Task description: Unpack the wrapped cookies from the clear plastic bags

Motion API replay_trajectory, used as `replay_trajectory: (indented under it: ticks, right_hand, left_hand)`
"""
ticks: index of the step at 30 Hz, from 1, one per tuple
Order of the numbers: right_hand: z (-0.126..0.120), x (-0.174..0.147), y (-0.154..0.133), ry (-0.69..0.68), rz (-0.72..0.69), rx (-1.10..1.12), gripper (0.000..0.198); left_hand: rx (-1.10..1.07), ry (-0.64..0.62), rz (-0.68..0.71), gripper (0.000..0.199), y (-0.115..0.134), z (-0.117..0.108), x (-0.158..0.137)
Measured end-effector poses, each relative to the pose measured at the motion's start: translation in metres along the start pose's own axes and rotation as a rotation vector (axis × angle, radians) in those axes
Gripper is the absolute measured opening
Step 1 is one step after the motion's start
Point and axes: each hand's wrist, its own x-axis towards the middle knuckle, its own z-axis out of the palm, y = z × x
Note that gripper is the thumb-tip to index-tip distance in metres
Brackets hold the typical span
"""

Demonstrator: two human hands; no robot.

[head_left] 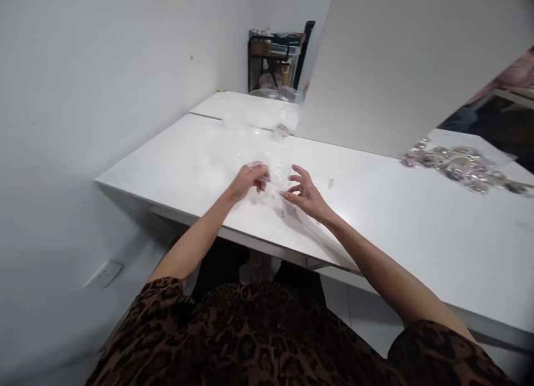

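Over the white table, my left hand (250, 180) is closed, its fingers curled round clear crinkly plastic (276, 166) that looks like a thin bag. Blur and glare hide the outline of this plastic, and I cannot make out what is inside it. Just to the right, my right hand (306, 196) is open, with fingers apart and curved toward the plastic. Whether its fingertips touch the plastic is unclear. A small clear packet (281, 130) lies beyond my hands. Near my right hand is a tiny pale piece (331, 183).
The white table (375, 208) meets a wall on the left, and a tall pale panel (375, 69) rises behind it. Several small wrapped pieces (459, 166) are heaped at the right. More clear plastic (275, 94) sits at the far edge, before a dark shelf (273, 55).
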Motion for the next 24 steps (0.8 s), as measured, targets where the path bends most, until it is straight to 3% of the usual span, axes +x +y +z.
replay_trajectory:
  ticks: [3, 5, 8, 11, 13, 15, 19, 24]
  right_hand:
    - [0.023, 0.001, -0.004, -0.066, -0.102, -0.003, 0.05]
    - [0.03, 0.0, -0.003, -0.078, -0.131, -0.003, 0.031]
    - [0.03, -0.004, -0.001, -0.142, -0.132, 0.028, 0.028]
    - [0.027, -0.006, 0.002, -0.273, -0.095, 0.076, 0.035]
    - [0.023, -0.005, 0.006, -0.269, -0.064, 0.144, 0.044]
    - [0.017, -0.002, 0.012, -0.18, -0.046, 0.216, 0.051]
    - [0.004, 0.007, 0.026, -0.025, -0.006, 0.262, 0.048]
    - [0.001, 0.012, 0.033, -0.057, 0.074, 0.222, 0.045]
  left_hand:
    - [0.252, -0.231, -0.097, 0.052, 0.013, 0.011, -0.023]
    - [0.445, -0.203, -0.133, 0.05, 0.021, 0.007, -0.036]
    - [0.56, -0.097, -0.161, 0.059, 0.028, -0.004, -0.05]
    - [0.494, -0.221, -0.185, 0.051, 0.025, -0.014, -0.053]
    - [0.435, -0.242, -0.194, 0.037, 0.024, -0.021, -0.044]
    - [0.374, -0.129, -0.185, 0.027, 0.029, -0.033, -0.023]
    - [0.194, 0.278, -0.124, 0.022, 0.062, -0.073, 0.051]
    - [0.038, 0.606, -0.025, 0.024, 0.103, -0.13, 0.163]
